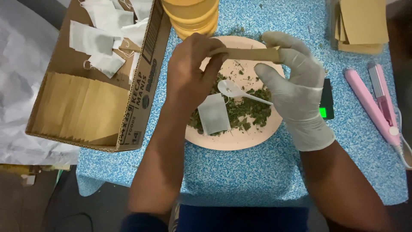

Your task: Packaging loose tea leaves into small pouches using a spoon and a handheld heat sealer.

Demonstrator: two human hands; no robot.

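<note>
Head view looks down on a blue speckled table (240, 172) where a pink plate (234, 139) holds a loose heap of dried green leaves (246, 109), a white plastic spoon (234, 89) and a white filter bag (213, 114) lying flat at the plate's 8 o'clock. Above the plate, at its 12 o'clock, the bare left hand (189, 73) and the white-gloved right hand (296, 86) both pinch a narrow brown paper sachet (249, 53) held level between them, fingers closed on its two ends. At 9 o'clock from the plate an open cardboard box (133, 107) contains a row of brown sachets standing on edge and, further back, a jumble of white filter bags with strings. A stack of yellow lids (193, 17) at 12 o'clock is cut off by the frame, as are the brown sachets (362, 25) at 2 o'clock. A small black scale (327, 103) is mostly hidden behind the gloved wrist. A pink sealing iron (377, 105) lies at 3 o'clock.
</note>
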